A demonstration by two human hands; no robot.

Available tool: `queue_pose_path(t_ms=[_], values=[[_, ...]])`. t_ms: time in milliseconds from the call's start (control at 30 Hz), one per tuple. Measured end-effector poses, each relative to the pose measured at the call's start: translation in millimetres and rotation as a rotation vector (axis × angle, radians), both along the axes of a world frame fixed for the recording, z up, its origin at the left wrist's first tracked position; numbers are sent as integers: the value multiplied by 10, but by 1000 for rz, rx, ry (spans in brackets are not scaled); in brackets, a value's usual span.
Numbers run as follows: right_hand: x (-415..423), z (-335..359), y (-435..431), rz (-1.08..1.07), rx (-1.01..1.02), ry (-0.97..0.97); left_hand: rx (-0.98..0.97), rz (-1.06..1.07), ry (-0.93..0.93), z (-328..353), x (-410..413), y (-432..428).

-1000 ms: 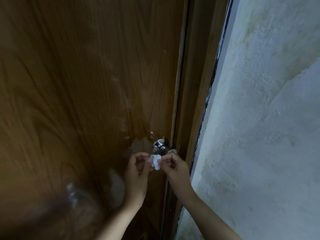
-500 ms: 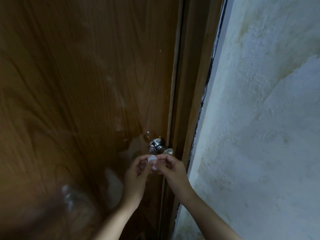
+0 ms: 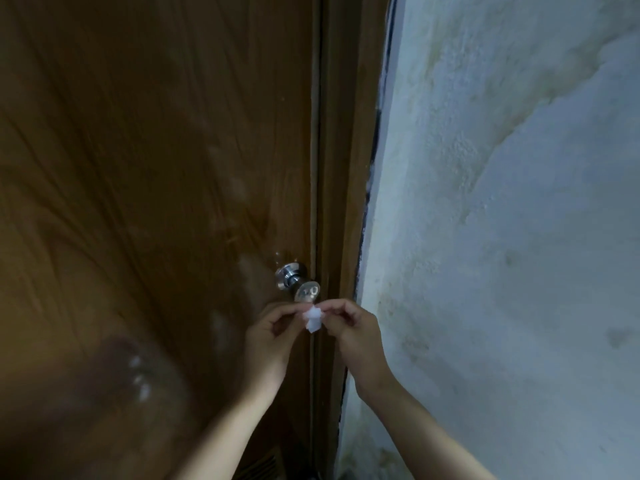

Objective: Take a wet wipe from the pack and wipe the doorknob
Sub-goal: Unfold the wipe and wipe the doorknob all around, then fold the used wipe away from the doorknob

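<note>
1. Head view. Landmark: round, shiny chrome metal doorknob, mounted on a glossy brown wood-grain door close to its latch edge.
2. Small, crumpled white wet wipe sits just below the doorknob, near it; contact between the two cannot be told.
3. Left hand, below and slightly left of the doorknob: thumb and fingertips pressed together on the wipe's left side, remaining fingers curled in.
4. Right hand, below and right of the doorknob: thumb and forefinger pinch the wipe's right side, other fingers bent.
5. Both hands share the wipe, fingertips nearly meeting over it; both forearms bare.
6. Brown wooden door frame runs vertically just right of the doorknob.
7. Rough, pale, stained plaster wall lies further right of the doorknob, beyond the frame.
8. Dim light; door surface left of the doorknob shows blurred reflections.
</note>
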State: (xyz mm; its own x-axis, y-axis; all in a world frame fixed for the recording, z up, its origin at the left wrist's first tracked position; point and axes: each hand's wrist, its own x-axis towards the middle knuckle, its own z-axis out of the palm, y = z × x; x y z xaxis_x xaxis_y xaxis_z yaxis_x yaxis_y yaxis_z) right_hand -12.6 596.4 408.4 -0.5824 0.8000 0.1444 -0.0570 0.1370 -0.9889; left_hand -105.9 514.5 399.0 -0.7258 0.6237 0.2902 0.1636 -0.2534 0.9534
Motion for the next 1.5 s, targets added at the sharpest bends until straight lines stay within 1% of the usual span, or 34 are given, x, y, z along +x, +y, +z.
queue_pose_path(t_ms=[100, 200, 300, 367, 433, 500, 567, 667, 700, 767, 867, 933, 1000, 1100, 1167, 1300, 1400, 1500], values=[[411, 21, 33, 79, -136, 24, 29, -25, -66, 56, 375, 68], [915, 51, 45, 96, -227, 67, 33, -81, -115, 67, 830, 105], [1469, 18, 32, 116, -256, 54, -32, -176, -138, 28, 1293, 113], [1865, -61, -4, 124, -237, 0, -114, -246, -151, -54, 1582, 84], [2302, -193, -27, 126, -171, -120, -227, -316, -129, -183, 1925, 69], [2605, -358, -37, 117, -99, -227, -354, -391, -59, -322, 2175, 26], [2944, -533, -20, 136, -8, -361, -498, -500, 51, -477, 2457, -2], [3378, -819, 42, 197, 118, -640, -713, -700, 251, -658, 2729, -25], [3558, -938, 65, 197, 114, -727, -762, -748, 284, -696, 2812, -35], [3921, -1199, 115, 153, 15, -863, -804, -807, 289, -725, 2942, -27], [4392, -1555, 175, 30, -149, -1041, -826, -822, 267, -741, 3076, 33], [4629, -1749, 200, -47, -245, -1114, -836, -825, 274, -765, 3163, 77], [4743, -1880, 200, -59, -311, -1179, -851, -841, 289, -820, 3256, 110], [4742, -2022, 187, -37, -349, -1232, -918, -941, 358, -981, 3447, 159], [4680, -2042, 172, 4, -340, -1250, -952, -994, 420, -1108, 3569, 203], [4566, -2078, 173, -55, -306, -1217, -979, -1014, 539, -1316, 3733, 322], [4518, -2095, 195, -103, -312, -1253, -1006, -1032, 637, -1405, 3782, 409], [4491, -2056, 204, -103, -318, -1274, -1069, -1057, 702, -1488, 3817, 478]])
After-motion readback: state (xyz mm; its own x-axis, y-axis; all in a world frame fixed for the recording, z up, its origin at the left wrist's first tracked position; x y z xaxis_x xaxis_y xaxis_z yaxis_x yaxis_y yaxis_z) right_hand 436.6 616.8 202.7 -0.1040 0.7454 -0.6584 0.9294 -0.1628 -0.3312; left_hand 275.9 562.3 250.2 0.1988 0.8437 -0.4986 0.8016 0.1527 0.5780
